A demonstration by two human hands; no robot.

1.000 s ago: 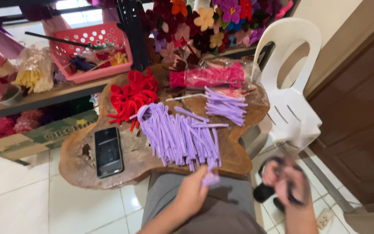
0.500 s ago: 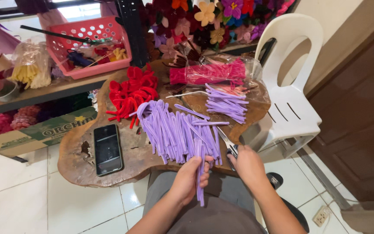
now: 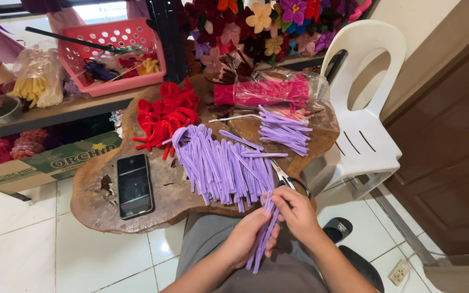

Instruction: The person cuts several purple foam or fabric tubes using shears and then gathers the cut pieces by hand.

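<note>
A phone [image 3: 134, 185] lay at eight o'clock on the wooden table [image 3: 90, 209]; a pink basket [image 3: 112, 54] sat at eleven, a white chair [image 3: 362, 108] at two.

One phone [image 3: 134, 185], one scissors [image 3: 289, 180], one white chair [image 3: 362, 130], one pink basket [image 3: 109, 54], two hands.

The wooden slab table [image 3: 99, 209] carries a phone [image 3: 134, 185] at left, a pipe cleaner pile [image 3: 221, 163] at centre, and scissors [image 3: 289, 180] right of it. A plastic chair [image 3: 362, 135] stands to the right.
</note>
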